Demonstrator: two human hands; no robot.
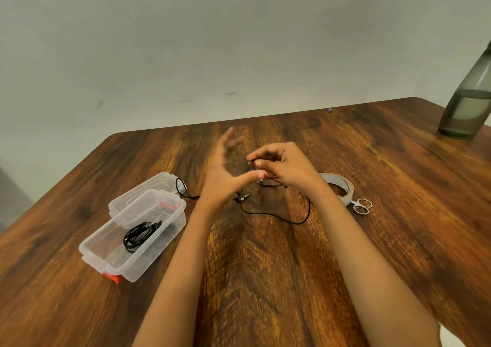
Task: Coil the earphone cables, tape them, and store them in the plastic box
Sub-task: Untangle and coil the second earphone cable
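your forearms reach across the tabletop [265, 280] to its middle, where your right hand [285, 167] pinches the earphone cable [276, 215] in curled fingers [265, 152]. your left hand [219, 180] is spread wide, thumb reaching toward that pinch. the rest of the cable trails slack on the wood. it looks light, thin and floppy, likely to spring open, so grip where the loops cross. one coiled cable [140, 235] lies in the plastic box [148, 257].

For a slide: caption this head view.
Right hand pinches a loose earphone cable beside the open left hand; one coil lies in the plastic box.
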